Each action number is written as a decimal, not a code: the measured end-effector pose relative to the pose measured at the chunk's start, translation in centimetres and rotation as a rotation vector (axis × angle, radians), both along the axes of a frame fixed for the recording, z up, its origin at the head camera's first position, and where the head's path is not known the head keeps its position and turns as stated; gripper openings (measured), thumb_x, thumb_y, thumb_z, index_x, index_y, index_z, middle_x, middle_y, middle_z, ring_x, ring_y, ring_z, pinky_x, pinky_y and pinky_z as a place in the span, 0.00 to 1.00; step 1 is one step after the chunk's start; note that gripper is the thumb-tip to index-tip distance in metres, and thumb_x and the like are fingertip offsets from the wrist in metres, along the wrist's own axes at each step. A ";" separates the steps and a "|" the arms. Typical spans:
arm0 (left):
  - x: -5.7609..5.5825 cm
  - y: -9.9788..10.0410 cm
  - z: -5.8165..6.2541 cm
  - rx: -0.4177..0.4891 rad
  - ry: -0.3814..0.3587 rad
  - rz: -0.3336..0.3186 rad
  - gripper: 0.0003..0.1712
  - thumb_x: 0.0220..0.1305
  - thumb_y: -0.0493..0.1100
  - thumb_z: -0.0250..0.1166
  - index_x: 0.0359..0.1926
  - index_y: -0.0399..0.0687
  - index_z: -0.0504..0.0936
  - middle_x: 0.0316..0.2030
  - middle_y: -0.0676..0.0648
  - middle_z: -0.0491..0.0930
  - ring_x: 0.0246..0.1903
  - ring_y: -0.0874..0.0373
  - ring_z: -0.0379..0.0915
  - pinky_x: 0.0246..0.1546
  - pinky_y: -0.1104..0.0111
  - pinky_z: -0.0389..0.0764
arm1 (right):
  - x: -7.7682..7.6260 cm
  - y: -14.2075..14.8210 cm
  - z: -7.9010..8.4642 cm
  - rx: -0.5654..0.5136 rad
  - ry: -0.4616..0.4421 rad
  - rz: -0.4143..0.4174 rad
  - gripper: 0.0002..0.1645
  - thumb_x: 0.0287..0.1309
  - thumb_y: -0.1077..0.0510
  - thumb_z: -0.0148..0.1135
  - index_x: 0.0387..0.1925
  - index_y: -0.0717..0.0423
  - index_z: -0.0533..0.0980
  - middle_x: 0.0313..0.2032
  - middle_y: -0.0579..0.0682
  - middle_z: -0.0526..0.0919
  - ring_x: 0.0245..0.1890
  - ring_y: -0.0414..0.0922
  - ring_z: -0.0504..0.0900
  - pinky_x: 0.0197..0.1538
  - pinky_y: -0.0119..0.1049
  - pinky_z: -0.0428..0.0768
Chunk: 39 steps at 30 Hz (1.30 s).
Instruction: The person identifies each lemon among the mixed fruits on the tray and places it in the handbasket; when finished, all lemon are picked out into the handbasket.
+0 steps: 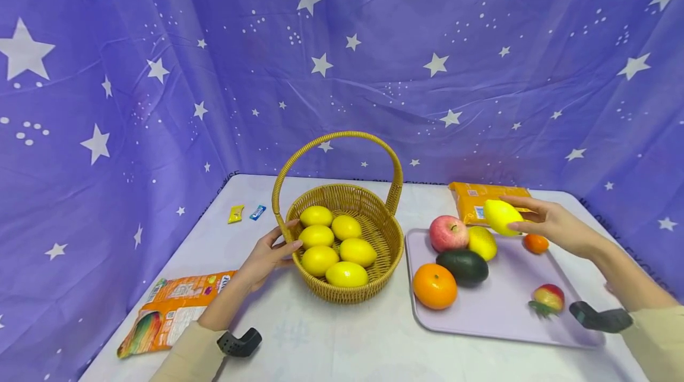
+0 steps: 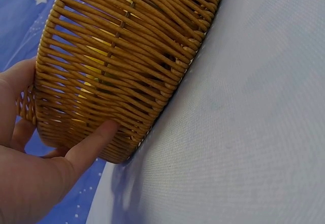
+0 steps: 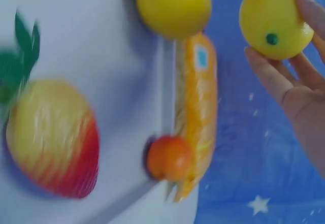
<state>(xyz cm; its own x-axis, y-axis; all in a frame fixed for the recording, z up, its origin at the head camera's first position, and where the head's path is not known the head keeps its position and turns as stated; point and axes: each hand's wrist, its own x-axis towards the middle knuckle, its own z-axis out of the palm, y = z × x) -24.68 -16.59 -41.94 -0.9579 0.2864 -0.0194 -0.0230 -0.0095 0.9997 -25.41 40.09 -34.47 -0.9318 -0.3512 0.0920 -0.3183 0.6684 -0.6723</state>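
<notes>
My left hand (image 1: 269, 257) holds the left side of a wicker basket (image 1: 392, 245) with a tall hoop handle. In the left wrist view, one fingertip lies against the woven outer wall and other fingers are up by the rim. Several yellow lemons (image 1: 316, 236) lie in the basket, mostly in its left and front part. My right hand (image 1: 561, 224) holds another lemon (image 1: 500, 217) between thumb and fingers, above the far part of a pale purple tray (image 1: 513, 316). A green stem end shows on this lemon in the right wrist view.
On the tray are an apple (image 1: 447, 233), a yellow fruit (image 1: 483, 243), an avocado (image 1: 462, 267), an orange (image 1: 435, 286), a small orange fruit (image 1: 536, 243) and a red-yellow leafy fruit (image 1: 548, 298). Orange bags (image 1: 179, 305) lie left and behind the tray; two small wrapped sweets (image 1: 257, 212) lie back left.
</notes>
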 end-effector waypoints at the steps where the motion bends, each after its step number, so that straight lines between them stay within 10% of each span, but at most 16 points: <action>1: 0.0 0.0 0.0 0.000 0.000 -0.001 0.37 0.69 0.39 0.61 0.74 0.43 0.56 0.70 0.33 0.52 0.65 0.38 0.58 0.54 0.53 0.77 | 0.0 -0.5 0.3 -0.015 -0.009 0.006 0.35 0.66 0.56 0.61 0.70 0.58 0.62 0.65 0.64 0.64 0.49 0.24 0.71 0.46 0.27 0.79; 8: -0.1 -0.1 -0.1 -0.001 0.001 -0.008 0.36 0.69 0.40 0.61 0.73 0.44 0.56 0.71 0.34 0.51 0.66 0.38 0.58 0.54 0.53 0.77 | -0.1 -4.8 1.6 -0.176 -0.056 0.126 0.34 0.65 0.61 0.61 0.69 0.61 0.62 0.63 0.50 0.67 0.51 0.32 0.77 0.49 0.32 0.81; 15: 0.0 -0.2 -0.1 -0.011 0.001 0.001 0.36 0.69 0.40 0.61 0.73 0.43 0.57 0.71 0.34 0.51 0.66 0.38 0.57 0.54 0.51 0.76 | -0.8 -10.4 2.1 -0.199 -0.169 0.224 0.35 0.62 0.57 0.64 0.69 0.56 0.64 0.68 0.59 0.61 0.59 0.55 0.72 0.57 0.41 0.77; 20: 0.1 -0.1 0.0 -0.004 -0.001 0.001 0.36 0.69 0.40 0.61 0.73 0.43 0.57 0.71 0.34 0.50 0.66 0.38 0.57 0.54 0.51 0.76 | -1.5 -14.5 1.4 -0.260 -0.262 0.427 0.34 0.62 0.62 0.63 0.68 0.60 0.64 0.65 0.61 0.67 0.56 0.54 0.75 0.56 0.44 0.78; 26: 0.1 0.1 0.0 -0.007 -0.002 -0.003 0.37 0.69 0.41 0.61 0.73 0.44 0.57 0.71 0.34 0.52 0.66 0.39 0.57 0.54 0.52 0.77 | -2.2 -18.8 0.4 -0.212 -0.300 0.613 0.33 0.61 0.61 0.64 0.67 0.61 0.66 0.65 0.53 0.70 0.65 0.57 0.66 0.67 0.55 0.62; 39: 0.0 -0.1 -0.3 -0.002 0.005 0.003 0.36 0.69 0.40 0.61 0.73 0.44 0.57 0.71 0.35 0.51 0.66 0.38 0.58 0.53 0.53 0.77 | -4.3 -22.2 0.6 0.012 -0.353 0.730 0.21 0.62 0.63 0.64 0.56 0.61 0.76 0.53 0.53 0.79 0.52 0.51 0.77 0.57 0.38 0.77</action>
